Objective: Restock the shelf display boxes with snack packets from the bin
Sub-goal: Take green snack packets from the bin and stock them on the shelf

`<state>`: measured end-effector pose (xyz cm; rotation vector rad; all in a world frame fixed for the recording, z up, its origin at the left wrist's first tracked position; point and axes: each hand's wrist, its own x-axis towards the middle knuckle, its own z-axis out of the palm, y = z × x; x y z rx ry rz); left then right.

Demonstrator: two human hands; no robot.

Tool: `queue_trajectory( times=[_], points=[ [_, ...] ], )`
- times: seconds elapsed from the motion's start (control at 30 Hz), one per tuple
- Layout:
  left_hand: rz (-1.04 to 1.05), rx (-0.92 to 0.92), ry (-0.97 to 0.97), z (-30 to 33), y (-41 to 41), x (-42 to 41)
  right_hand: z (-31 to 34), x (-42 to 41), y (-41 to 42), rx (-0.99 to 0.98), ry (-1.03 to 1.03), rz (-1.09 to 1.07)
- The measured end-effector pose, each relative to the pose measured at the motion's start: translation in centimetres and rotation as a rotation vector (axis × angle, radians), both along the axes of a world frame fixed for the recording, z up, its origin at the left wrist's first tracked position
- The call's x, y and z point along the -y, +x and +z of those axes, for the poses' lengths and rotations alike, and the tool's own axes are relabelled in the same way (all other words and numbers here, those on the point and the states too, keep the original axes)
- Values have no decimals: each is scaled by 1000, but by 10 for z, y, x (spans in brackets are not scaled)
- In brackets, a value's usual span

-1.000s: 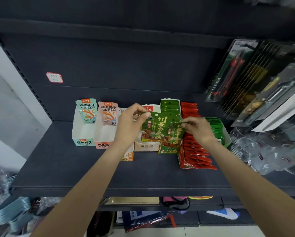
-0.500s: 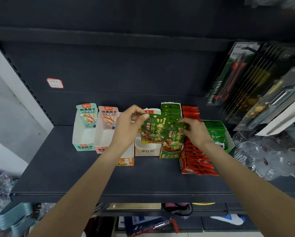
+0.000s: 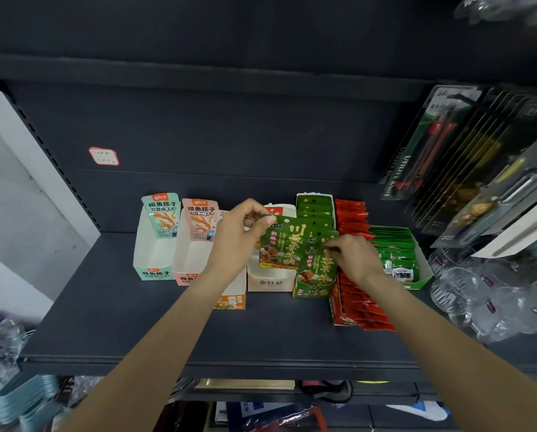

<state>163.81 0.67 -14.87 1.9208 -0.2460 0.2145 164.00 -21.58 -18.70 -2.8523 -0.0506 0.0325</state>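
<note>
Over the row of display boxes on the dark shelf point(image 3: 111, 325), my left hand point(image 3: 239, 238) pinches the top corner of a green snack packet point(image 3: 281, 244) with yellow characters. My right hand point(image 3: 353, 258) grips a second green packet point(image 3: 318, 266), which stands at the front of the green display box point(image 3: 311, 291). That box holds several more green packets behind it. The bin is not in view.
A teal box point(image 3: 153, 263) and a pink box point(image 3: 189, 266) stand at the left, a beige box point(image 3: 270, 282) and an orange-fronted box point(image 3: 233, 302) in the middle. Red packets point(image 3: 357, 304) and another green box point(image 3: 398, 260) sit right. Hanging knife packs point(image 3: 448, 157) and clear glassware point(image 3: 491, 294) crowd the right side.
My right hand has lowered its green packet toward the front of the green box. My left hand stays over the beige box with its packet.
</note>
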Motion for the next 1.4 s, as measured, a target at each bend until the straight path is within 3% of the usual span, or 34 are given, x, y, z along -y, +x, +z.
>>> queue_trajectory(
  times=[0.1, 0.3, 0.37, 0.57, 0.73, 0.9, 1.17, 1.4],
  points=[
    [7, 3, 1, 1, 1, 2, 5, 9, 0, -30, 103, 5],
    [-67, -41, -49, 4, 2, 18, 46, 15, -20, -40, 751, 123],
    [-110, -42, -55, 8, 2, 31, 59, 13, -24, -51, 861, 164],
    [-192, -51, -154, 19, 18, 64, 74, 25, -16, 173, 895, -24],
    [-200, -219, 273, -28, 32, 60, 68, 37, -16, 220, 1020, -183],
    [-351, -351, 504, -57, 38, 56, 67, 39, -14, 310, 1156, -233],
    [-333, -207, 346, -60, 34, 47, 74, 40, -3, 514, 1259, -314],
    [-394, -147, 284, -63, 25, 39, 60, 33, 9, 368, 1201, -289]
  ],
)
